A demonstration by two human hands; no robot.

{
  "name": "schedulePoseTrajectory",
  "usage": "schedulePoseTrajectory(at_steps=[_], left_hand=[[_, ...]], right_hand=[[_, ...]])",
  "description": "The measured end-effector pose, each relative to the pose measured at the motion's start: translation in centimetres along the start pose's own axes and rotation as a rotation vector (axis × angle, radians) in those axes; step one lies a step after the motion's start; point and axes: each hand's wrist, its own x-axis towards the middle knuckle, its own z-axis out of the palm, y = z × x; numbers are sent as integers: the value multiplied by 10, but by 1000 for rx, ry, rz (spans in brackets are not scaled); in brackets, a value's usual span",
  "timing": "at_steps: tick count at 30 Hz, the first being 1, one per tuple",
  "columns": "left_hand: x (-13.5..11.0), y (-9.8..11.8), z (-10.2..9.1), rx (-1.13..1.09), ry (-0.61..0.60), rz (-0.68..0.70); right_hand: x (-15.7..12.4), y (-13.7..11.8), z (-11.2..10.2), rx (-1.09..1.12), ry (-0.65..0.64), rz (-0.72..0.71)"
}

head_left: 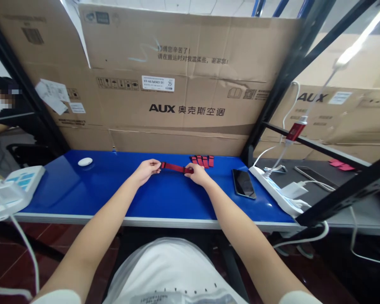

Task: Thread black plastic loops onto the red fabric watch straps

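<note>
A red strap with black ends is stretched between my two hands, low over the blue tabletop. My left hand pinches its left end between thumb and fingers. On the other end, my right hand is closed, its fingers partly covering the strap. Just behind my right hand lie several similar red and black straps, set side by side on the table.
A phone lies right of my hands. Power strips stand at the left and right edges. A white oval object lies at back left. Cardboard walls the back; a person sits far left.
</note>
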Motion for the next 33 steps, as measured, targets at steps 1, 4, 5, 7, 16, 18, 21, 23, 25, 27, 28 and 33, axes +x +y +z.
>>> schedulePoseTrajectory(at_steps=[1,4,5,7,16,18,21,23,25,27,28,33], left_hand=[[2,0,-4,5,30,10],[6,-2,-11,46,83,30],[7,-2,-11,67,94,38],[4,-3,-7,109,104,60],[-19,-1,36,-120,-199,35],[-21,-2,38,-119,-205,25],[-21,-6,41,-88,-210,39],[-21,-7,42,-54,-226,65],[-21,-8,43,-26,-239,100],[-21,-8,43,-4,-243,132],[-20,-8,42,9,-240,146],[-18,-7,41,119,-232,189]], right_hand=[[0,-1,-2,38,-33,-3],[-2,-4,-5,109,-78,21],[-3,-7,-5,151,-69,42],[-4,-14,-2,243,-18,71],[-20,-53,12,781,-303,4],[-20,-53,13,780,-304,9],[-18,-49,14,653,-256,7],[-16,-46,14,508,-178,-44],[-15,-45,14,378,-88,-117],[-14,-44,13,336,-65,-148],[-15,-45,13,348,-89,-140],[-17,-50,14,409,-191,-89]])
